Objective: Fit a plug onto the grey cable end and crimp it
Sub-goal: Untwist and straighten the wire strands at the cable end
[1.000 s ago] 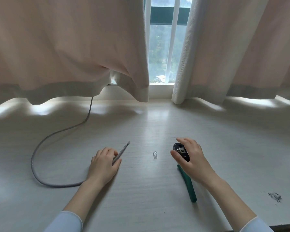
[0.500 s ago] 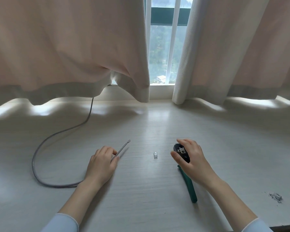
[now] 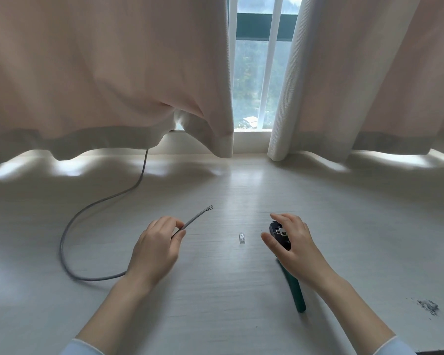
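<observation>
A grey cable [image 3: 69, 226] loops over the white table from under the left curtain. My left hand [image 3: 155, 248] pinches it near its free end, which sticks up and to the right with bare wire tips [image 3: 209, 208] fanned out. A small clear plug [image 3: 242, 238] lies on the table between my hands, touched by neither. My right hand [image 3: 291, 243] grips the black head of a crimping tool [image 3: 280, 234]; its green handles [image 3: 294, 288] trail toward me under my wrist.
Pale curtains [image 3: 100, 80] hang down to the table's far edge, with a window gap [image 3: 251, 73] between them. A small heap of grey scraps [image 3: 428, 306] lies at the right near the table's front edge.
My left hand has lifted the cable end slightly and turned it more upright, so the fanned wire tips show. My right hand has stayed on the crimping tool.
</observation>
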